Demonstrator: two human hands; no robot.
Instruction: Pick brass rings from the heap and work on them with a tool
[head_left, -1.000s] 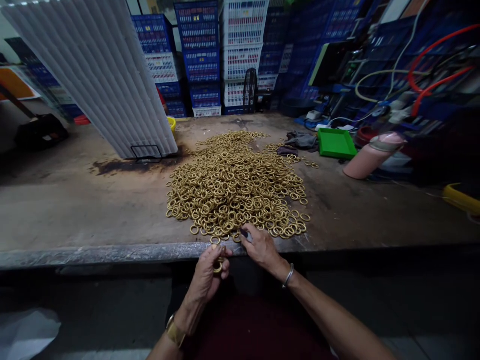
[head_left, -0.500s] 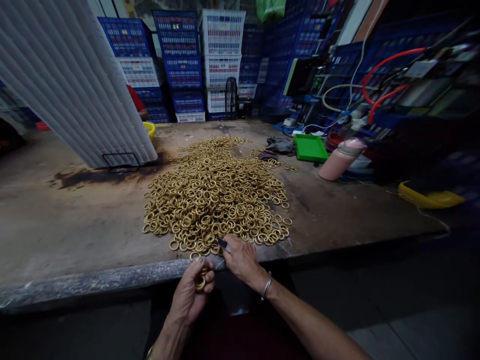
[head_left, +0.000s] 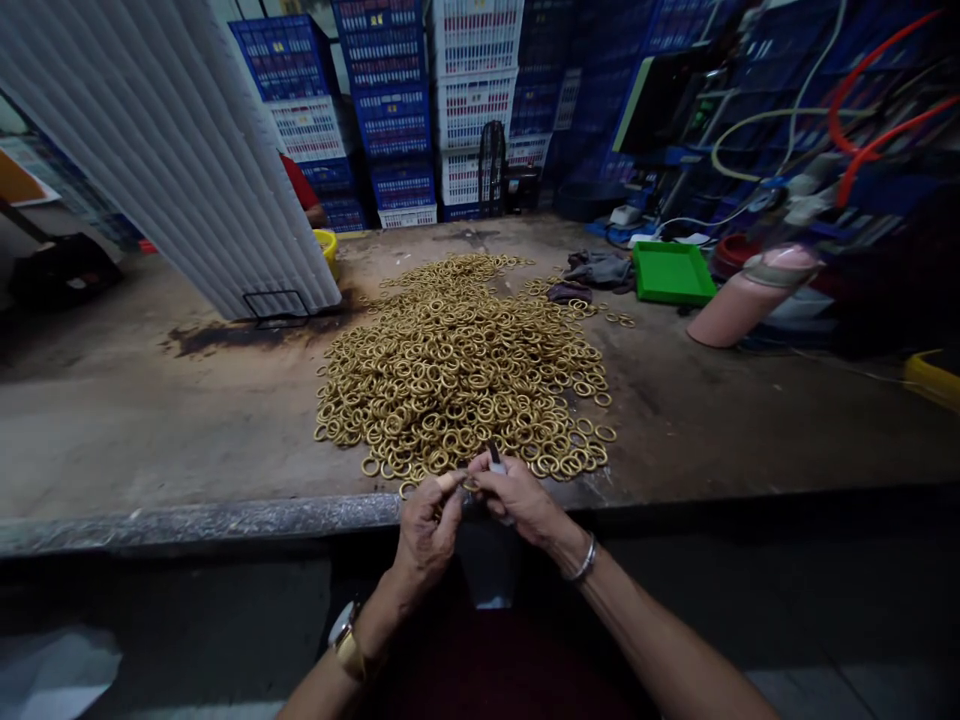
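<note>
A heap of gold-coloured metal rings [head_left: 465, 370] lies on the worktable in front of me. At the near edge, my left hand [head_left: 426, 532] is closed on rings, largely hidden by its curled fingers. My right hand [head_left: 527, 505] grips a slim tool [head_left: 496, 461] with a dark end and a pale body; its exact kind does not show. The fingertips of both hands meet around one ring [head_left: 470, 485]. I cannot tell whether the tool touches it.
A tall pale corrugated panel [head_left: 195, 170] leans over the worktable [head_left: 247, 430] at left. To the right are a green tray [head_left: 673, 272], dark cloths [head_left: 598, 270] and a pink bottle [head_left: 750, 300]. Stacked crates [head_left: 390, 120] stand behind. A person's red sleeve [head_left: 298, 183] shows beyond the panel.
My left hand has moved up and right to meet my right hand, and their fingertips now share a ring. The view has shifted, so the table scene sits farther right and higher.
</note>
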